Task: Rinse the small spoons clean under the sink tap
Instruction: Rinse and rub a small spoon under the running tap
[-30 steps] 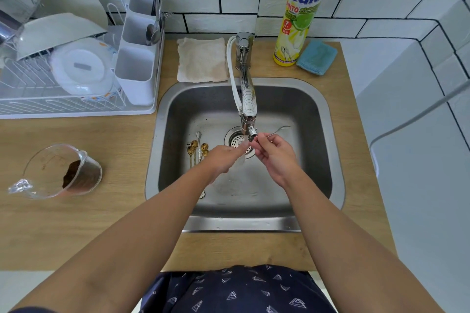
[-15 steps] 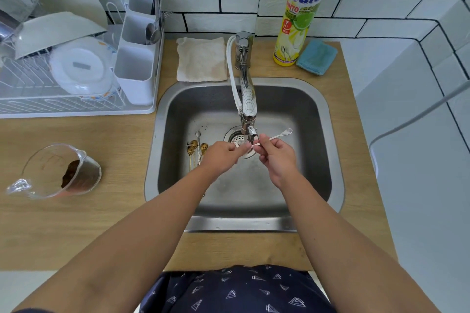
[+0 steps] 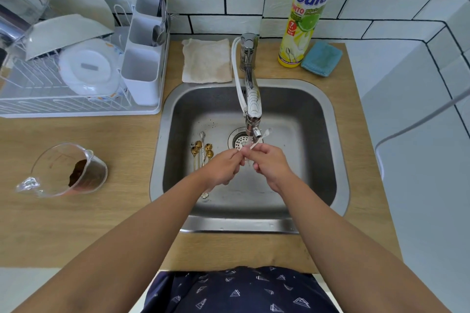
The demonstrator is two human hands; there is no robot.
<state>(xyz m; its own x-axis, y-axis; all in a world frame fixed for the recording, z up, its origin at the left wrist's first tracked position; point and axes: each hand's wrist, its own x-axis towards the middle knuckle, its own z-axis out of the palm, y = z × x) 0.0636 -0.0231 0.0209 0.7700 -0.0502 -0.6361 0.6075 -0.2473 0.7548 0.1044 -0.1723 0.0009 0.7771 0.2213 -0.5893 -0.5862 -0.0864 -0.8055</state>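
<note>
Both hands pinch one small spoon (image 3: 259, 140) under the tap (image 3: 252, 107): left hand (image 3: 223, 168), right hand (image 3: 270, 162). Its handle is hidden by fingers.

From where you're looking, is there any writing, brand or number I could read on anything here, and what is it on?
"7" in white on the red top band of the dish soap bottle, with small script beside it too blurred to read.
Large blue Thai brand lettering below it.
"7" and "NEW" on its small red badge.
Fine print beside the lime picture: too small.
Measuring jug: faint red marks, unreadable.
</note>
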